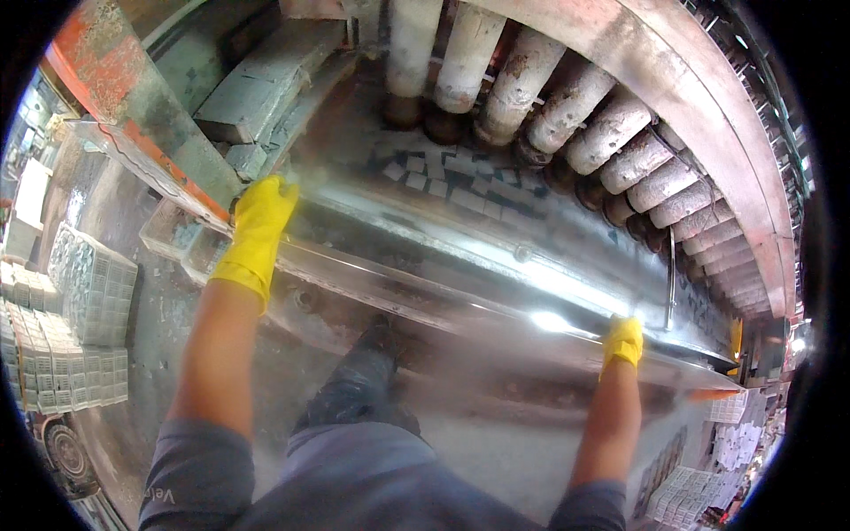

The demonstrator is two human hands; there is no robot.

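My left hand (264,212), in a yellow rubber glove, is closed on the left end of a long, shiny, see-through-looking panel (398,276). Far to the right, my right hand (622,342), gloved alike, grips the same panel near its other end. Bright light reflects along it, so its exact material is hard to make out. Behind the panel lies a wet, dark machine bed (363,168). Several small grey rectangular tiles (469,200) are scattered over that bed.
A row of thick grey cylinders (513,84) stands beyond the bed under a curved pinkish beam (699,80). At left rise an orange-and-grey post (133,106) and stacked grey slabs (257,84). White plastic crates (93,283) stand on the floor, with more crates (691,496) at lower right.
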